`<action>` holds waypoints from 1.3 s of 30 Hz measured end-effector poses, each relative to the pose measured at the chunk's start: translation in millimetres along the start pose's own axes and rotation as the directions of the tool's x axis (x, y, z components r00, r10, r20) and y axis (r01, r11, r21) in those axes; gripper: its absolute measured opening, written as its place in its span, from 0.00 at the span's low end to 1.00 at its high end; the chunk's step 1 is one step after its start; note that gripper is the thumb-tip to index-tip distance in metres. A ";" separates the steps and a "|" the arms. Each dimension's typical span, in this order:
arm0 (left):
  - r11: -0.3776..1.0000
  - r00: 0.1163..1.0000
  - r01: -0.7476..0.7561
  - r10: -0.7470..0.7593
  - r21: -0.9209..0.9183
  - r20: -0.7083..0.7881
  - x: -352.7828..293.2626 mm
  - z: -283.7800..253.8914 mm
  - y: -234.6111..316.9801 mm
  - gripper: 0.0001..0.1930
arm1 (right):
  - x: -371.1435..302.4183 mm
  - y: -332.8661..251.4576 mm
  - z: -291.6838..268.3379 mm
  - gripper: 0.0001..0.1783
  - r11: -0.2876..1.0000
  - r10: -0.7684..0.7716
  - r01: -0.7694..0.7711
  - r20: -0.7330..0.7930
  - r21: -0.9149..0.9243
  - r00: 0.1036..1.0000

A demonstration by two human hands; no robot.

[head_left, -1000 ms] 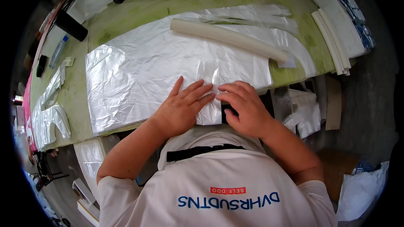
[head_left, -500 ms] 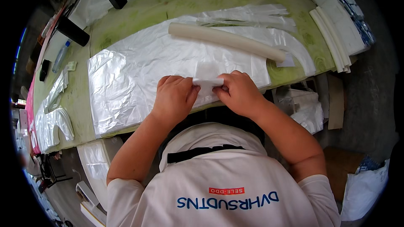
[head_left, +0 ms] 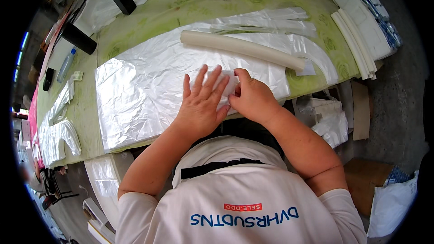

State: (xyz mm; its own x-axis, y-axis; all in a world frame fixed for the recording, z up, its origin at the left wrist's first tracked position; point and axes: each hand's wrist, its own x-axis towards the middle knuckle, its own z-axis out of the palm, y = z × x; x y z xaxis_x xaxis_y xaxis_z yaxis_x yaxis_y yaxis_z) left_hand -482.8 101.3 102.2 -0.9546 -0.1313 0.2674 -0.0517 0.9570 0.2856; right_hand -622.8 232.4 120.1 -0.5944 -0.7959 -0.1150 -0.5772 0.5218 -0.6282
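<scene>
Left hand (head_left: 199, 104) lies flat, fingers spread apart, pressing a small folded piece of clear plastic film (head_left: 226, 86) onto the stack of silvery-white plastic bags (head_left: 144, 90) at the near edge of the green patterned table (head_left: 153, 18). Right hand (head_left: 254, 99) pinches the film's right end, fingers together. Long cream foam tube (head_left: 244, 49) lies across the bags, just beyond both hands

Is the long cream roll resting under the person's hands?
No, the cream roll lies farther up the plastic sheet, apart from the left hand and right hand.
</scene>
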 end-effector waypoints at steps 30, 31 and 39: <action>-0.288 0.709 0.471 -0.439 -0.834 0.552 -92.6 19.7 58.7 0.13 | -91.3 4.2 43.3 0.14 0.681 0.018 -0.072 0.082 0.729 0.996; -0.207 0.735 0.475 -0.440 -0.855 0.515 -95.9 19.6 57.1 0.13 | -90.3 5.2 47.7 0.12 0.610 0.020 -0.099 0.110 0.786 0.994; -0.281 0.709 -0.010 -0.678 -0.960 0.191 -115.5 7.8 61.0 0.17 | -98.2 1.6 53.1 0.06 0.578 0.010 -0.013 0.009 0.816 1.000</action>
State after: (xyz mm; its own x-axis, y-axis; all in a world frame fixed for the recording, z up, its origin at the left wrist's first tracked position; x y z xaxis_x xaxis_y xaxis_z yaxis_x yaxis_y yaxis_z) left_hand -378.0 176.9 81.6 -0.6982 -0.6929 -0.1799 0.3059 -0.5160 0.8001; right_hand -535.6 295.1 89.5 -0.5953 -0.7932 -0.1284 0.1316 0.0613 -0.9894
